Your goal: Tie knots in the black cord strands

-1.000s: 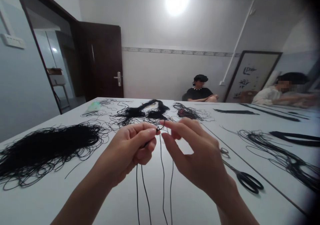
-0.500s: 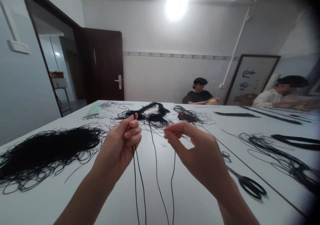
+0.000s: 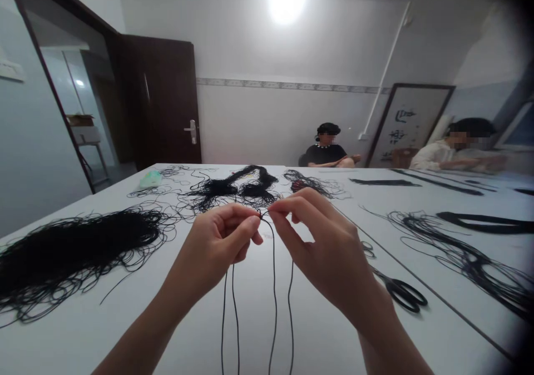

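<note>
The black cord [image 3: 274, 280] is thin, smooth and matt, with a tiny dark crossing or knot at the fingertips, too small to make out. Four lengths trail toward six o'clock over the white table [image 3: 196, 336], gently wavy and running out of view.

Half a second ago the hands were well apart, the left closed upright with the cord's end poking from its top; now the fingertips nearly meet, and the left thumb and forefinger point toward three o'clock.

The cord's crossing sits at the tips of the left hand [image 3: 214, 241], at two o'clock from its palm, pinched by thumb and forefinger, the other fingers loosely curled. A short strand bridges to the right hand [image 3: 323, 247], whose thumb and forefinger are closed on it at ten o'clock from that palm. Two lengths emerge beneath the left hand, one drops from the crossing, and another shows below the right hand. Scissors [image 3: 394, 287] lie at four o'clock from the right hand.
</note>
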The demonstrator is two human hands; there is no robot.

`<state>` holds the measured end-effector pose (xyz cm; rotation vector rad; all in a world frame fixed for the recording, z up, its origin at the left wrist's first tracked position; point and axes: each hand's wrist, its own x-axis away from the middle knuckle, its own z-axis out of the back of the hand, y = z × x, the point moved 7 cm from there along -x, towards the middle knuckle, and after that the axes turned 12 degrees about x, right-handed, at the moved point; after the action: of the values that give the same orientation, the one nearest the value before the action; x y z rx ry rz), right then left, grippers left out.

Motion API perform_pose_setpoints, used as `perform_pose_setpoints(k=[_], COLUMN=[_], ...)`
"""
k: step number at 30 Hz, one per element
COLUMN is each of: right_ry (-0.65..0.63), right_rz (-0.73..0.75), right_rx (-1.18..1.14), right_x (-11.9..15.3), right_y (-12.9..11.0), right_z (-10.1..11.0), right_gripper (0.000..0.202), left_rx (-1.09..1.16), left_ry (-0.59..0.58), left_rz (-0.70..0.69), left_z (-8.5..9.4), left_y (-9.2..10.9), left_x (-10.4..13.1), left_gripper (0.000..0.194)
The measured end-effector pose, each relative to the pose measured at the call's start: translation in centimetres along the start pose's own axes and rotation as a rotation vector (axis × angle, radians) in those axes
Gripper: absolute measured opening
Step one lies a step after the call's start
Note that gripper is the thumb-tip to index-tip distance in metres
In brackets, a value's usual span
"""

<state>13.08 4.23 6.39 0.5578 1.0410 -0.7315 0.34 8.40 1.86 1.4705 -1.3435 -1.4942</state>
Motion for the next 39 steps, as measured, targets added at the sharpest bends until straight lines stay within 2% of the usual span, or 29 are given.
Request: perform_pose_setpoints(k=[8, 12, 15, 18, 22, 25, 27, 31, 34, 37, 39], right_ry=[-0.046, -0.064, -0.129, -0.189, -0.064, -0.150, -0.207, -0.183, -0.134, -0.166, -0.241], right_rz=[-0.030, -0.032, -0.037, -0.096, -0.163, -0.145, -0.111, -0.039, -0.015, -0.135, -0.250], right_rx=[-0.030, -0.035, -0.003, 0.054, 0.048, -0.007, -0.017, 0.016, 0.019, -0.081, -0.223], right_x=[0.1, 0.0, 0.0, 0.2, 0.2, 0.4, 0.6, 0.5, 0.2, 0.0, 0.1], right_y=[0.2, 0.5, 1.1, 2.0, 1.9, 0.9, 0.3, 0.0, 0.3, 1.6, 2.5], right_z=[-0.4, -0.5, -1.2, -1.9, -1.0, -1.0, -1.0, -0.3, -0.2, -1.2, -2.3], right_gripper=[0.011, 0.010, 0.010, 0.008, 0.009, 0.014, 0.010, 0.007, 0.011, 0.009, 0.007], left_rx=[-0.105, -0.293, -0.435, -0.376, -0.173, -0.131, -0.156, -0.320, -0.432, -0.356, -0.271], left_ry=[-0.012, -0.037, -0.020, -0.020, -0.026, -0.010, -0.015, -0.029, -0.132, -0.233, -0.216], left_rz=[-0.007, -0.118, -0.182, -0.160, -0.127, -0.132, -0.141, -0.162, -0.151, -0.121, -0.114], left_z=[-0.2, -0.2, 0.1, 0.4, 0.5, 0.6, 0.5, 0.3, -0.5, -1.1, -0.9], left_y=[0.0, 0.6, 1.0, 1.0, 0.8, 0.9, 1.0, 1.3, 1.1, 1.0, 1.1], left_x=[0.0, 0.1, 0.1, -0.1, -0.2, -0.2, -0.1, 0.0, 0.2, 0.4, 0.3], left_gripper=[0.013, 0.013, 0.015, 0.017, 0.015, 0.013, 0.013, 0.013, 0.014, 0.016, 0.016])
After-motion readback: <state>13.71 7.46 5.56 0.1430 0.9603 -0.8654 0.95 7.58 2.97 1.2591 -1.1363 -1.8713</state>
